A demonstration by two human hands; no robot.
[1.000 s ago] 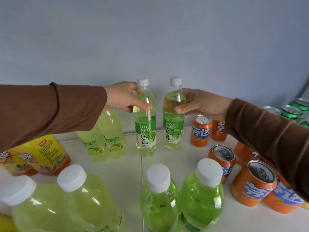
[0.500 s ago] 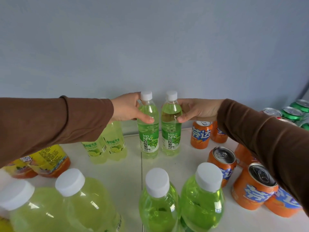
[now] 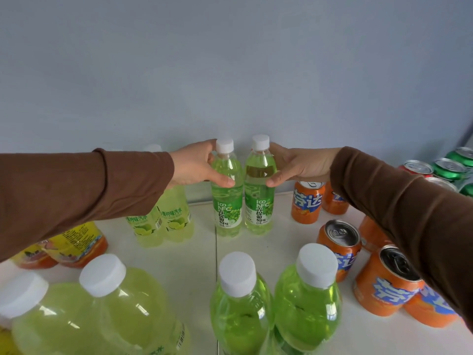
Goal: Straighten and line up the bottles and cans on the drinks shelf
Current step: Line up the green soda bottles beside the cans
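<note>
Head view. Two green grape-drink bottles stand upright side by side at the back of the white shelf (image 3: 194, 254), against the blue-grey wall (image 3: 230, 73), white caps up, labels facing the camera.

Left hand (image 3: 194, 165) wraps the shoulder of the left grape bottle (image 3: 226, 198): thumb across the front, fingers curled behind the neck, closed on it. Right hand (image 3: 299, 165) grips the right grape bottle (image 3: 259, 196) the same way, thumb tip on the front, fingers behind. The two bottles sit just beside each other; whether they touch, cannot tell. Both sleeves are brown.

Left of the pair, two pale lime soda bottles (image 3: 163, 221) stand partly under the left forearm. Further left, yellow-labelled orange bottles (image 3: 76, 242).

Right of the pair, orange Fanta cans (image 3: 305, 201), loosely scattered, some tilted toward the camera. Far right corner: green cans (image 3: 449, 169) and one red can (image 3: 416, 167).

Foreground: two bright green bottles (image 3: 276, 303) and two pale yellow-green ones (image 3: 89, 316), all capped white.
</note>
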